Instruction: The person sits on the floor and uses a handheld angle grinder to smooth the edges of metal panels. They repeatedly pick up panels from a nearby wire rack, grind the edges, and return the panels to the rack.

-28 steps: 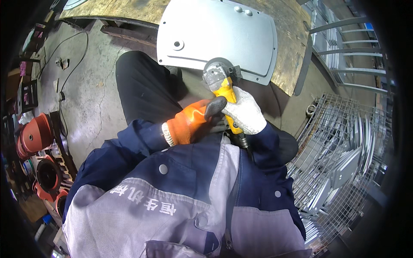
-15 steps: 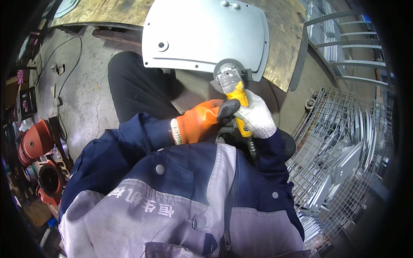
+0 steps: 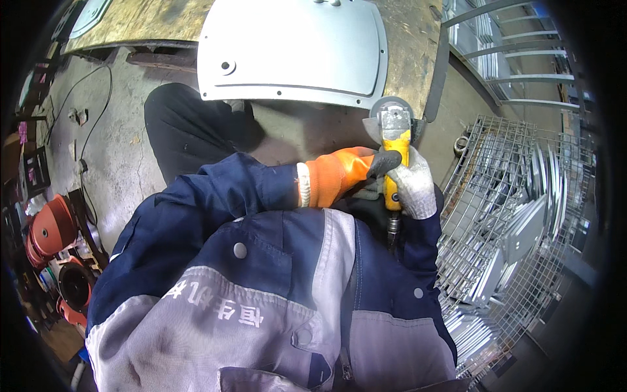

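Note:
A yellow angle grinder (image 3: pixel 396 145) with a grey metal head points away from me, its disc end beside the near right corner of a light grey metal panel (image 3: pixel 287 49). Whether the disc touches the panel I cannot tell. Around the grinder's body, from the right, wraps my right hand (image 3: pixel 415 185) in a white knit glove. My left hand (image 3: pixel 343 174), in an orange glove with dark fingertips, closes on the grinder from the left, its thumb across the body; its lower fingers are partly hidden. A hose fitting (image 3: pixel 393 225) leads from the grinder's near end.
The panel lies on a worn wooden tabletop (image 3: pixel 415 49) and overhangs its near edge. At right stands a wire mesh basket (image 3: pixel 470 215) with stacked metal plates (image 3: pixel 522 228). A metal rack (image 3: pixel 522 59) is behind it. Reddish round parts (image 3: pixel 55 222) and a floor cable (image 3: pixel 104 124) are at left.
Both hands and the grinder have moved right, so the disc no longer overlaps the panel's front edge but sits by its corner. The whole view has shifted slightly.

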`<state>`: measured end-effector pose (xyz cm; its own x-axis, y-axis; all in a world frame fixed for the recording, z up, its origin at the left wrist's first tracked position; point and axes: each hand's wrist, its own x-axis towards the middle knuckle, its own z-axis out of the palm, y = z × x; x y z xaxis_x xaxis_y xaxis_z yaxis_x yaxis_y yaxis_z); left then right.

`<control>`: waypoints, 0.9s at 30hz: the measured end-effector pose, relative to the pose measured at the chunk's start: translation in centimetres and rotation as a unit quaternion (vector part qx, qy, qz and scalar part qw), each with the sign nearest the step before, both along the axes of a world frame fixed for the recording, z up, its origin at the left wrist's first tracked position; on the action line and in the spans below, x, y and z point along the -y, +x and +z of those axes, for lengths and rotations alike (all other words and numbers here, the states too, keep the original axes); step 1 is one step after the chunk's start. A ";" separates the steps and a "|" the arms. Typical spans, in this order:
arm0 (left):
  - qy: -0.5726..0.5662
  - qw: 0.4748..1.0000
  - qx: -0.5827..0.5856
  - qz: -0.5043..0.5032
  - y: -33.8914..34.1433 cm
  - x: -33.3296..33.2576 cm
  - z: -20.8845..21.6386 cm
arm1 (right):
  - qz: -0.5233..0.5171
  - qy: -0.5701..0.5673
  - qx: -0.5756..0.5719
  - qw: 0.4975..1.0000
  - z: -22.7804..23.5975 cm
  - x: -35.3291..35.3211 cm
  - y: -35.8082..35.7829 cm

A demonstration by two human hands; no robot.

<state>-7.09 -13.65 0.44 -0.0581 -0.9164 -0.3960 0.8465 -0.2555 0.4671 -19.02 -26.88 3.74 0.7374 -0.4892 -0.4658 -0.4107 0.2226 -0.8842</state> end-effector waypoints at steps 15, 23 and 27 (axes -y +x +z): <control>0.002 0.638 0.741 0.209 4.3 -18.3 -0.4 | 0.341 -0.137 0.055 0.928 -5.5 -16.2 16.0; -0.048 0.778 0.558 0.285 2.8 -16.9 -1.3 | 0.292 -0.231 -0.002 0.928 -5.6 -15.6 13.8; -0.022 0.830 0.508 0.231 2.8 -15.3 -3.5 | 0.253 -0.255 0.045 0.932 -5.8 -13.9 11.9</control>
<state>-4.32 1.69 -3.10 0.6466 -0.7627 0.0093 0.0138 0.0239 0.9996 -7.10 -12.96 -2.10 0.9586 -0.2098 -0.1924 -0.2681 -0.4381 -0.8580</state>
